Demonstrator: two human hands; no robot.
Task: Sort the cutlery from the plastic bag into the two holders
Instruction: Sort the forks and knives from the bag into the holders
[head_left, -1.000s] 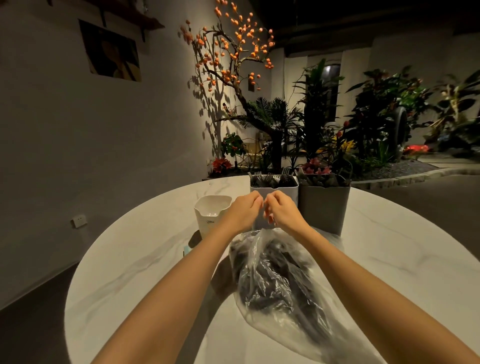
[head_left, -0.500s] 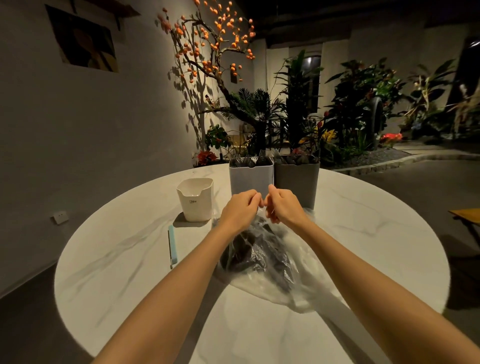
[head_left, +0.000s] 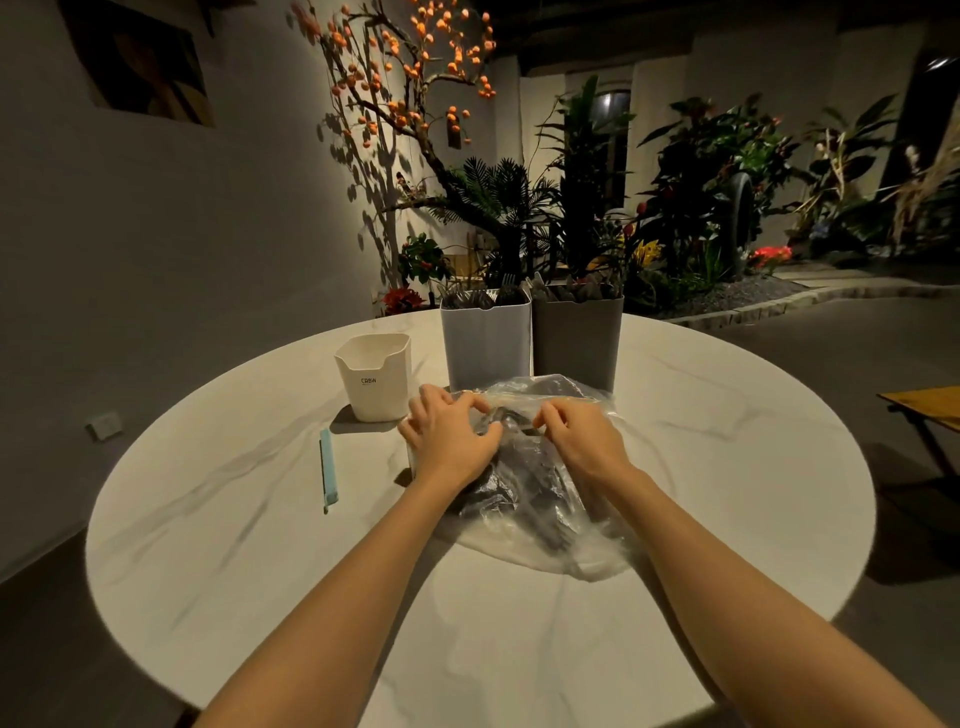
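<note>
- Head view, looking down at a round white marble-patterned table in a dim room, with both bare forearms reaching in from the lower edge
- Clear plastic bag lies on the table near its middle, just in front of the two holders; dark cutlery shows through the film, individual pieces not distinguishable
- Left hand rests on the left part of the bag's mouth, fingers curled and pinching the film
- Right hand sits on the right part of the bag's mouth, fingertips bent and pinching the plastic; the two hands are apart, with the bag's opening between them
- Light grey holder stands upright beyond the bag, with fork tines rising above its rim
- Dark grey holder stands touching the light one on its right, also filled with dark cutlery whose type cannot be told
- Small white cup with a notched rim and a printed label stands left of the holders
- Pale blue strip lies flat on the table, left of the left hand and well clear of it
- Potted plants and a branch with orange blossoms stand beyond the far edge of the table
</note>
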